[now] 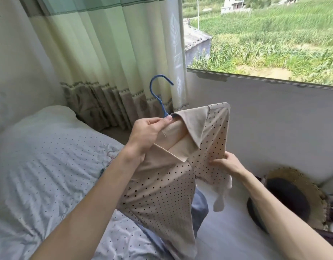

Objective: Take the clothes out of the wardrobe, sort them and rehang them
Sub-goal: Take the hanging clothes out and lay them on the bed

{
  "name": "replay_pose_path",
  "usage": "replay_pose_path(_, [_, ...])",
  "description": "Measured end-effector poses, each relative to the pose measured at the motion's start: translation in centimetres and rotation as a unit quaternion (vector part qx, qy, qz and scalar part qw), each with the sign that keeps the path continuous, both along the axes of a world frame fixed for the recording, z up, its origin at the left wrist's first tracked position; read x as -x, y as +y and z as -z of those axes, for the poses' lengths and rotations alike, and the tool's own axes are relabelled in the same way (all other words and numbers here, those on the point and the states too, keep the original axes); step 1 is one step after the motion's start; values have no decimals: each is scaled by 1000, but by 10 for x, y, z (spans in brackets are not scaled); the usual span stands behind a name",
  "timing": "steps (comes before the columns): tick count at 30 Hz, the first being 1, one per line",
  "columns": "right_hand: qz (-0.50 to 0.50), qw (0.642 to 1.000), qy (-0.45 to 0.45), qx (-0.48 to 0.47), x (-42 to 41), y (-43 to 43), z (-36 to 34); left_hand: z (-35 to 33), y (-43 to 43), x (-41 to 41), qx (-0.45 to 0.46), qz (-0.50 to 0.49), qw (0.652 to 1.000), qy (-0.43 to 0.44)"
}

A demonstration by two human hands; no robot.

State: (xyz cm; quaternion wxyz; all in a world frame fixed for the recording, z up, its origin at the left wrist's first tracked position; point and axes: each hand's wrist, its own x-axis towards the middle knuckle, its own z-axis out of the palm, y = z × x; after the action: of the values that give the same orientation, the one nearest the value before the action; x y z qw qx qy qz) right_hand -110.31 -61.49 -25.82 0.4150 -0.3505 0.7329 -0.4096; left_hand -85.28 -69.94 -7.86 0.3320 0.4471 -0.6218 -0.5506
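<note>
Though half-hidden, hanger neck (162, 107) seemingly between left fingers (168, 119), shirt (162, 194) below.

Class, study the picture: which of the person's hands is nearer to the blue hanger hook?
Left. The left hand pinches the base of the blue hanger hook at the shirt collar; the right hand holds the shirt's fabric lower down, apart from the hook.
</note>
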Motion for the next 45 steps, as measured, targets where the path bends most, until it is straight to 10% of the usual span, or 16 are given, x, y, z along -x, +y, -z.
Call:
replay_pose_path(19, [-44, 994, 62, -84, -79, -59, 76, 96, -115, -85, 110, -170, 973, -114])
replay_pose_path(36, [-92, 930, 245, -260, -175, -236, 161, 331, -306, -208, -165, -148, 947, -234])
replay_pose_path(45, [-85, 916, 276, -278, -208, -309, 208, 373, -431, -248, -136, -206, 947, -205])
